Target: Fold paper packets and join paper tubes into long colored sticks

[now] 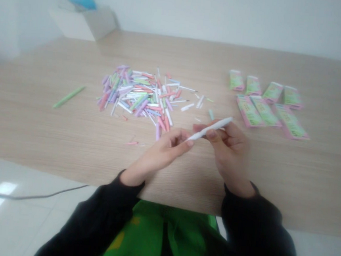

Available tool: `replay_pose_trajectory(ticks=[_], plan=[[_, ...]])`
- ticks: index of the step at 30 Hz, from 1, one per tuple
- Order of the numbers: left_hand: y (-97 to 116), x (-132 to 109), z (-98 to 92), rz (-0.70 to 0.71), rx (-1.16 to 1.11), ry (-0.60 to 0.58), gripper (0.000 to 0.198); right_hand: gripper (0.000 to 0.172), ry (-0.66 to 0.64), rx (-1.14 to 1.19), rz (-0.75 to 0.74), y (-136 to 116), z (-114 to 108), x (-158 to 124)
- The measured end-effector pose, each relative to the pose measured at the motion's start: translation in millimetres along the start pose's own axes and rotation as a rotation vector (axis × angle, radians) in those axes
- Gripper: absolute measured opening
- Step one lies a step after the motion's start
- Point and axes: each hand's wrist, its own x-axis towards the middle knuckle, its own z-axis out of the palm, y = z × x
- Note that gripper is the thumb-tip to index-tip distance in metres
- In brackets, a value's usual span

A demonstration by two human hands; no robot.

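A slim white pen (210, 129) is held slantwise over the front of the table, its upper end pointing right. My left hand (168, 147) pinches its lower left end between thumb and fingers. Around its upper part, the thumb and fingers of my right hand (231, 149) are closed. Just beyond my hands lies a heap of loose pen parts (140, 97), white, purple, green, pink and blue, with some thin refills among them. A small pale green piece (211, 114) lies right behind the fingers of my right hand.
Several green and pink packets (292, 122) lie in two rows at the right. One green pen (69, 97) rests alone at the left. A white box (84, 23) with something blue in it stands at the back left. A cable (33, 197) crosses the floor.
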Motion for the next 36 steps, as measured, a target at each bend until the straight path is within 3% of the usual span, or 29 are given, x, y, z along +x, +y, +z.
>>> replay_pose_trajectory(ticks=[3, 5, 10, 14, 16, 21, 25, 28, 33, 36], plan=[[-2, 2, -7.2, -0.201, -0.242, -0.279, 0.043, 0.018, -0.107, 0.052, 0.025, 0, -1, 0], [-1, 2, -11.5, -0.228, -0.278, -0.293, 0.037, 0.016, -0.168, 0.115, 0.022, 1, 0, 1], [5, -1, -7.7, -0.034, 0.029, -0.158, 0.03, 0.015, -0.125, 0.095, 0.003, -1, 2, -1], [12, -6, 5.7, 0.104, 0.299, 0.156, 0.015, 0.017, -0.013, 0.016, 0.007, -3, 5, -2], [14, -9, 8.2, 0.138, 0.354, 0.23, 0.014, 0.019, 0.011, -0.002, -0.027, -5, 5, -1], [13, -9, -3.4, 0.065, 0.373, 0.073, 0.037, 0.028, 0.006, -0.008, -0.057, -8, 3, 4], [8, -7, -10.7, 0.056, 0.137, 0.026, 0.024, 0.034, 0.006, -0.021, -0.052, -10, 3, 4], [7, -7, -9.8, -0.052, -0.04, -0.06, 0.034, 0.033, -0.042, -0.032, -0.044, -9, 4, 3], [6, -9, -9.7, -0.218, -0.104, -0.265, 0.05, 0.031, -0.107, 0.003, 0.012, -5, 5, 0], [3, -8, -13.1, -0.161, -0.086, -0.23, 0.05, 0.03, -0.104, 0.014, 0.014, -5, 5, 0]])
